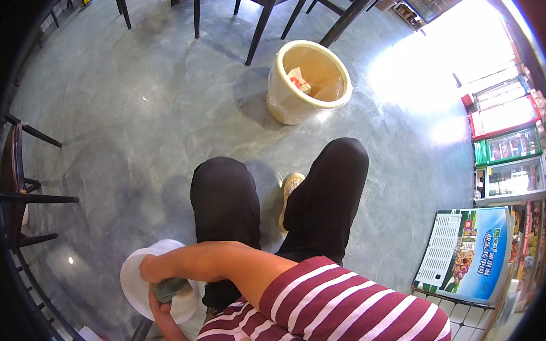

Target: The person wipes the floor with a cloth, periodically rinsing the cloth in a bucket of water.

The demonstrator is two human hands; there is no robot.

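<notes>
A white plastic basin (135,290) is at the lower left, beside my seated legs. Over its opening, my left hand (160,303) comes up from the bottom edge, its fingers around a crumpled grey-green item (168,289), possibly a cloth. My right arm, in a maroon and white striped sleeve, reaches across my lap to the same basin. My right hand (151,268) is just above the grey-green item; its fingers are mostly turned away, so its hold cannot be made out. The basin's contents are largely hidden by the hands and forearm.
A cream waste bin (277,89) with a clear liner and crumpled paper stands ahead. Dark chair legs (261,31) are beyond it, with another chair (16,179) at far left. A chest freezer (497,253) and several glass-fronted coolers (513,144) line the right side.
</notes>
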